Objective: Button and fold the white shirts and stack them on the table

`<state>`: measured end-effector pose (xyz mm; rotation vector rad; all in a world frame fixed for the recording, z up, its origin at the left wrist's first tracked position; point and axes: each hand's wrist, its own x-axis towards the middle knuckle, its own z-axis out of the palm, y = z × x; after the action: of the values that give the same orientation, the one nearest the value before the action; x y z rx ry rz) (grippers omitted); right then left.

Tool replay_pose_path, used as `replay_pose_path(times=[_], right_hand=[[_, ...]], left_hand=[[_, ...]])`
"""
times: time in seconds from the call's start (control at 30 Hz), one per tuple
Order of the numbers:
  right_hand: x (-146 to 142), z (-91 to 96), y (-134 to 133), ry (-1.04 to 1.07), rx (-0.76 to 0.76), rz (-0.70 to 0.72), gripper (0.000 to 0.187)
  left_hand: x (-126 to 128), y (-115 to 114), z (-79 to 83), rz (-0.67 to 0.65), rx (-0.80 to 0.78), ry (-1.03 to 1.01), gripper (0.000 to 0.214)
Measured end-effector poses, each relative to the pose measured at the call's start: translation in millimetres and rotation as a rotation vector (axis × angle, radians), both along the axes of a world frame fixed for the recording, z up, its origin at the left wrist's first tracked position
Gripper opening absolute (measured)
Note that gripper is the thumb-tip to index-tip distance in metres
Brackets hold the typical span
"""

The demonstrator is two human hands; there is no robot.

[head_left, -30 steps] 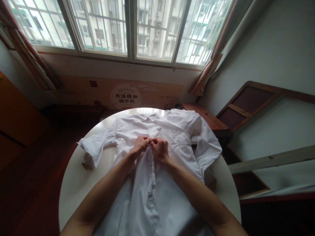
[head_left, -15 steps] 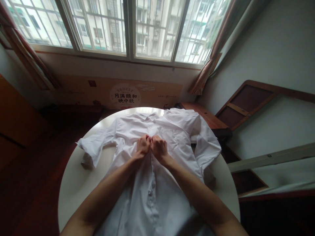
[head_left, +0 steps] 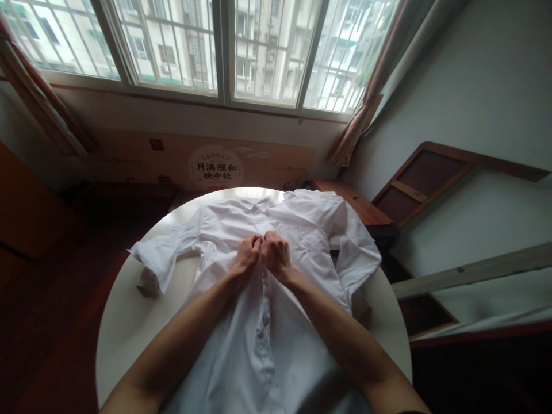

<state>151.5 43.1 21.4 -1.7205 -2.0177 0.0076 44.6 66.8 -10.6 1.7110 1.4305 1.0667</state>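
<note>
A white button-up shirt point(head_left: 297, 328) lies front side up across the round white table point(head_left: 123, 322), its collar at the far edge and its sleeves spread to both sides. My left hand point(head_left: 249, 251) is closed on the shirt's front placket at chest height. Right beside it, my right hand point(head_left: 276, 252) pinches the same strip of cloth, the fingertips of both hands meeting. Whatever button lies between them is hidden by the fingers. Lower down the placket, a button point(head_left: 259, 332) shows on the rumpled edge.
Beyond the table is a wall panel with printed characters point(head_left: 215, 167) under a barred window point(head_left: 219, 52). A brown wooden bench point(head_left: 357, 201) stands behind the table's right side. A framed wooden piece point(head_left: 422, 178) leans by the right wall.
The whole view has shifted slightly, so the table and shirt appear a little further left. My right hand has turned and risen slightly at the placket; both hands still grip the shirt.
</note>
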Motion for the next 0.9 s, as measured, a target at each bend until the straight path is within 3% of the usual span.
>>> replay_pose_path(times=[0.07, 0.17, 0.27, 0.47, 0.7, 0.77, 0.9], right_hand=[[5, -2.0, 6, 0.219, -0.045, -0.032, 0.015], [13, -7.0, 19, 0.673, -0.301, -0.046, 0.008], [17, -12.4, 30, 0.934, -0.463, -0.025, 0.007], [21, -15.4, 29, 1.056, -0.357, 0.052, 0.010], [27, -5.9, 13, 0.654, -0.118, 0.087, 0.013], [28, -3.4, 16, 0.724, -0.188, 0.104, 0.010], [29, -7.1, 27, 1.081, -0.546, 0.129, 0.010]], left_hand=[[-1, 1, -0.4, 0.012, 0.018, 0.040, 0.020], [-3, 1, -0.6, -0.038, 0.065, 0.166, 0.017], [-1, 2, -1.2, -0.074, 0.054, 0.113, 0.020], [2, 6, -6.4, -0.059, 0.023, -0.107, 0.023], [-3, 7, -10.5, -0.076, 0.029, -0.097, 0.021], [-4, 7, -10.5, -0.087, 0.054, -0.084, 0.021], [-10, 6, -8.8, -0.163, 0.156, 0.045, 0.019]])
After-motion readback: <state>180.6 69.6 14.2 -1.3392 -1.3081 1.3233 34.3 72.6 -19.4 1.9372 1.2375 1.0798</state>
